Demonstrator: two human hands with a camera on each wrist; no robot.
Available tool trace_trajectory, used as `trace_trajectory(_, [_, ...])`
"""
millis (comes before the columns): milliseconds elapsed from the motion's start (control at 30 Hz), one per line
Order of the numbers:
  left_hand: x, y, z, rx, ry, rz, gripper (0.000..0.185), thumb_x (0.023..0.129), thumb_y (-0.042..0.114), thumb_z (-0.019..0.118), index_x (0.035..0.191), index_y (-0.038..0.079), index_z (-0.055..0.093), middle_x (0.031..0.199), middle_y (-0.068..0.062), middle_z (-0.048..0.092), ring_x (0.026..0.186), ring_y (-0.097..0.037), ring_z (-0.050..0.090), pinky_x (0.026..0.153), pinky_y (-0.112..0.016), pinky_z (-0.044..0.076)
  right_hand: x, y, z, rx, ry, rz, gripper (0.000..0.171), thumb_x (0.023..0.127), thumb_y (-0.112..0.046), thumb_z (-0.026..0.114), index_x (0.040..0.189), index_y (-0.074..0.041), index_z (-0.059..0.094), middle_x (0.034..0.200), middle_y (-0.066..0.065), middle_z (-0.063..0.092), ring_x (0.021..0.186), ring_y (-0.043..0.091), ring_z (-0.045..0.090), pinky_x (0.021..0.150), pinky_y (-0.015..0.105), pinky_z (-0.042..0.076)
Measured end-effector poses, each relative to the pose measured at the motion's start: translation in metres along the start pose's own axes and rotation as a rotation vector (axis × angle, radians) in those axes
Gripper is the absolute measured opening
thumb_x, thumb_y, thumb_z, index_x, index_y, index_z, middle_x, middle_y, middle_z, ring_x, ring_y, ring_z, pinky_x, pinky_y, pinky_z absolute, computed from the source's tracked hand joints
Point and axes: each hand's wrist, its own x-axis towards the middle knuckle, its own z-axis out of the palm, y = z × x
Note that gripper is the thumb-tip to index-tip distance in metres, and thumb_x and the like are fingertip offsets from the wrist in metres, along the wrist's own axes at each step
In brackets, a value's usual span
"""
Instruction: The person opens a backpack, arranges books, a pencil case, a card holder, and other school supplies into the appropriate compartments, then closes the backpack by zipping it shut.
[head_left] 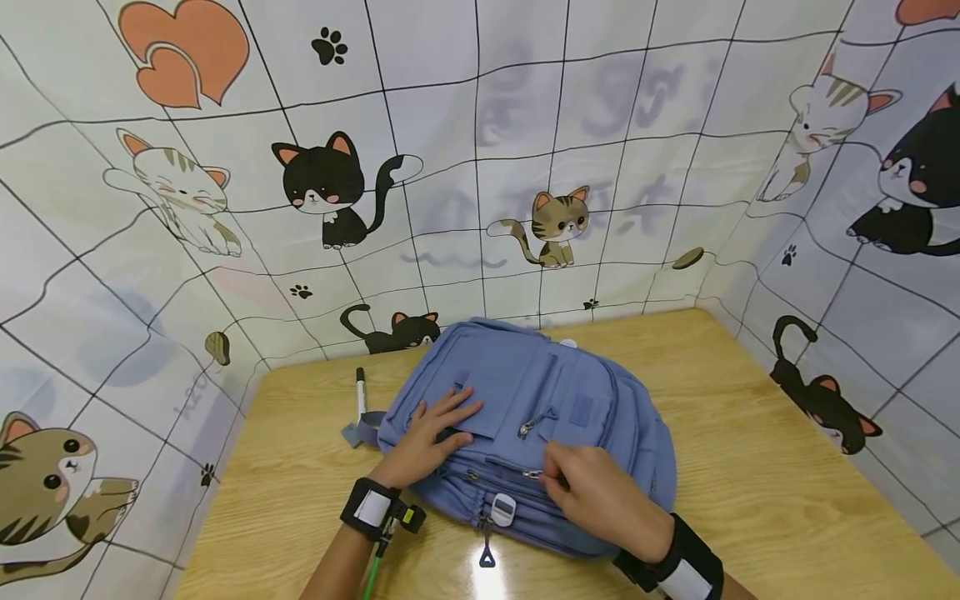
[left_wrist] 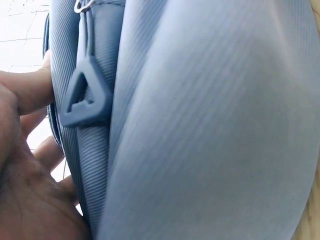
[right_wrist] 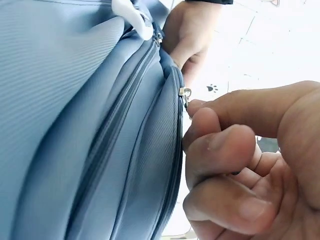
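Observation:
A blue backpack [head_left: 517, 379] lies on its back on the wooden table, its front pockets facing up. My left hand [head_left: 429, 437] rests on the front pocket with fingers spread. In the left wrist view a triangular blue pull tab [left_wrist: 87, 95] hangs beside that hand. At the near side of the bag, my right hand [head_left: 592, 487] pinches a small metal zipper pull [right_wrist: 186, 94] between thumb and index finger, the other fingers curled. The zipper [right_wrist: 177, 150] runs along the pocket's edge; the pinched end of the pull is hidden by the fingertips.
A white marker with a black cap [head_left: 361, 392] lies left of the bag, close to a strap end [head_left: 367, 429]. A white buckle-like tag [head_left: 502, 509] hangs at the bag's near side. Cat-print sheeting [head_left: 442, 158] walls the table [head_left: 757, 400] at the back and sides.

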Motion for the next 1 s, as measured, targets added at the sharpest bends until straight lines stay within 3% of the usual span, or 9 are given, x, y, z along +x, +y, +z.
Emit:
trace_trajectory(500, [-0.003,0.001,0.004,-0.039,0.043,0.028,0.053,0.109,0.028,0.062,0.161,0.023,0.050,0.176,-0.006,0.031,0.166,-0.040,0.014,0.127,-0.075,-0.007,-0.035,0.022,-0.031,-0.072,0.105,0.128,0.029,0.093,-0.005,0.080,0.084,-0.019,0.056,0.067,-0.013,0.049,0.055,-0.004,0.037,0.048,0.019,0.033])
trace_trajectory(700, [-0.005,-0.002,0.001,-0.042,0.052,0.023,0.054,0.108,0.027,0.062,0.161,0.023,0.050,0.176,-0.007,0.030,0.166,-0.040,0.014,0.126,-0.076,-0.008,-0.036,0.041,-0.044,-0.170,0.222,0.157,0.033,0.088,-0.003,0.085,0.081,-0.018,0.056,0.065,-0.011,0.048,0.055,-0.002,0.038,0.048,0.020,0.033])
trace_trajectory(1000, [-0.004,-0.002,0.005,-0.033,0.054,0.033,0.054,0.109,0.027,0.062,0.161,0.022,0.050,0.176,-0.008,0.031,0.166,-0.041,0.015,0.126,-0.076,-0.007,-0.025,0.071,-0.056,-0.194,0.268,0.181,0.028,0.090,-0.001,0.082,0.083,-0.014,0.058,0.066,-0.006,0.050,0.056,0.003,0.041,0.050,0.022,0.034])
